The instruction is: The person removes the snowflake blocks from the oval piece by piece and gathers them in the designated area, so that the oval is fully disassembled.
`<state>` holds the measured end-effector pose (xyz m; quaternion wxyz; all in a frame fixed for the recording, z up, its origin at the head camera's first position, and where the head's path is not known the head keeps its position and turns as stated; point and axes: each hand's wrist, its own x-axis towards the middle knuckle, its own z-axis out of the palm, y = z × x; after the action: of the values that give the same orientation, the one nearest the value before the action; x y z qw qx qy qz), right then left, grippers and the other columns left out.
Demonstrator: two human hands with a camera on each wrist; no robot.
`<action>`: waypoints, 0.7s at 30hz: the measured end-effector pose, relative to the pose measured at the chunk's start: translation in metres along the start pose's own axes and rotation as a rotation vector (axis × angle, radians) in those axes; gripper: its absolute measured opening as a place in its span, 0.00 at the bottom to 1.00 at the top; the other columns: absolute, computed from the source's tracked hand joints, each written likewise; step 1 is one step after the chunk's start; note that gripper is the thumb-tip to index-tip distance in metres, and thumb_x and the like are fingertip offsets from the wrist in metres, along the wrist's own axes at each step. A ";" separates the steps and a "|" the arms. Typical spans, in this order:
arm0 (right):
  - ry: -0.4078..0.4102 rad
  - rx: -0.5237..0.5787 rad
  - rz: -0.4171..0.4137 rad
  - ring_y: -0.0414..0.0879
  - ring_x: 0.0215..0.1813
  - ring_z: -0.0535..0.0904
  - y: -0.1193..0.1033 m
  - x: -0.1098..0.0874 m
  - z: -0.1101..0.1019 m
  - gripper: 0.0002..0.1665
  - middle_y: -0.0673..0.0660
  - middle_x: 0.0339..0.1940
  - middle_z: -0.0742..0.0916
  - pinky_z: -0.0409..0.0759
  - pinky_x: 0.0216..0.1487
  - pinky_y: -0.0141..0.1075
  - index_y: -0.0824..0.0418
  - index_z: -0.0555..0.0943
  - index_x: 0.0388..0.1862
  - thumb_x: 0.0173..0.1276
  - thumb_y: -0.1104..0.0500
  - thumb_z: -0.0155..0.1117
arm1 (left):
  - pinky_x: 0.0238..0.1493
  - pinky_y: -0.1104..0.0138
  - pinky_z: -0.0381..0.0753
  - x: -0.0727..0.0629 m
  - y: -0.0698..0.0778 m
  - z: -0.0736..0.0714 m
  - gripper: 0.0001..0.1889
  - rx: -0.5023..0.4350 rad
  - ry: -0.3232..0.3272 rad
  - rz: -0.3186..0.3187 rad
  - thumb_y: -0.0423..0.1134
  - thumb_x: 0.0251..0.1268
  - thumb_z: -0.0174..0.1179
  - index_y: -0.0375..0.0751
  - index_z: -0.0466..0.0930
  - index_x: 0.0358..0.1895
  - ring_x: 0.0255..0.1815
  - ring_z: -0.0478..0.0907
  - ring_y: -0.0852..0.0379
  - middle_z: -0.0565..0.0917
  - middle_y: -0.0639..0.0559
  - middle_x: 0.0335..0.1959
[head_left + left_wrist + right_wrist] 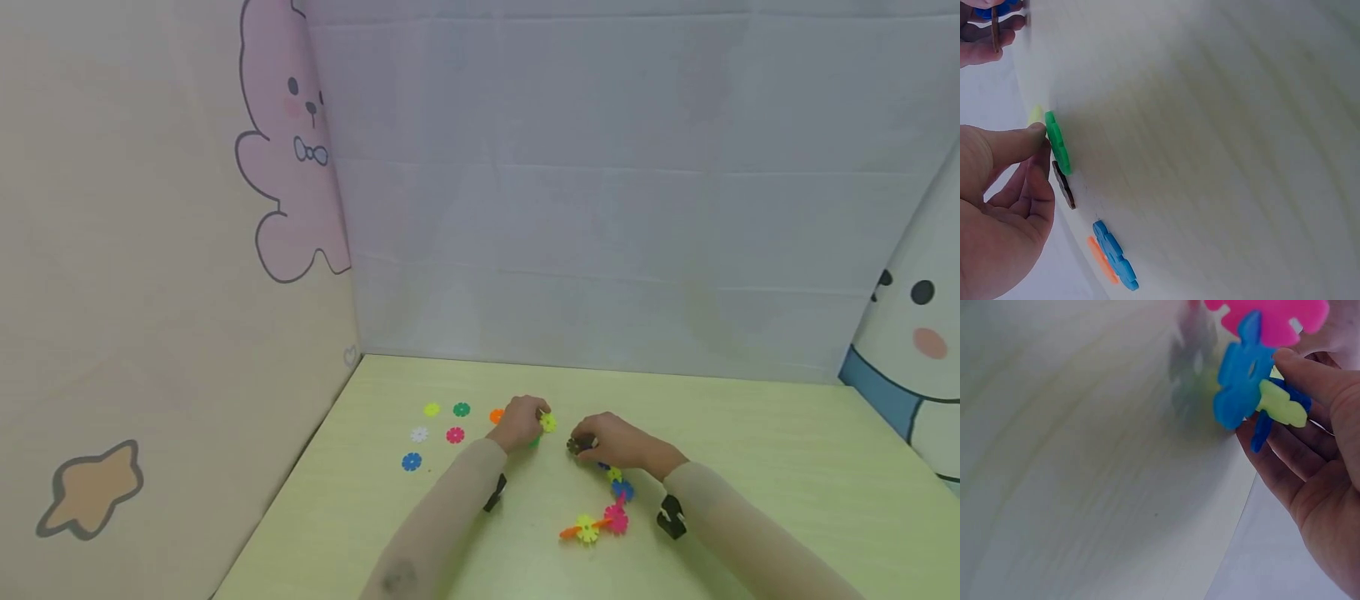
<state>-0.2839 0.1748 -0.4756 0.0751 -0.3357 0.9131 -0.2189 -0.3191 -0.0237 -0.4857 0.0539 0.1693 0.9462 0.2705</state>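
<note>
- R hand (pixel 617 440), fingers curled, pinches far end of linked-disc chain (pixel 622 490), trailing across tbl (pixel 750 450).
- L hand (pixel 519 425), fingers bent, is at yel. disc (pixel 548 422) & grn. disc (pixel 1057 142); can't tell if gripping.

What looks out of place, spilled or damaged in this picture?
One thing: a dark smudge marks the left sleeve, odd against its otherwise plain beige cloth; I can't tell whether it's a stain. I see no spill and no broken plastic snowflake discs.
</note>
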 end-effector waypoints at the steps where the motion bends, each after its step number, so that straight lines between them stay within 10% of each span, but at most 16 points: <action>1: 0.001 0.000 -0.003 0.43 0.41 0.80 0.000 0.000 0.000 0.15 0.50 0.40 0.84 0.79 0.44 0.40 0.63 0.82 0.45 0.59 0.59 0.70 | 0.46 0.64 0.76 0.000 0.001 0.000 0.19 0.017 -0.002 0.007 0.22 0.54 0.59 0.39 0.82 0.51 0.41 0.77 0.55 0.82 0.48 0.39; 21: 0.000 -0.016 -0.036 0.44 0.42 0.80 0.001 0.004 0.003 0.15 0.50 0.40 0.84 0.79 0.44 0.40 0.63 0.82 0.46 0.60 0.60 0.69 | 0.51 0.63 0.75 0.002 -0.009 0.001 0.20 -0.001 0.059 0.001 0.24 0.58 0.57 0.40 0.79 0.53 0.50 0.78 0.52 0.82 0.48 0.48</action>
<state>-0.2862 0.1719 -0.4784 0.0686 -0.3528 0.9086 -0.2129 -0.3236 -0.0296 -0.4913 0.0258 0.1618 0.9471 0.2760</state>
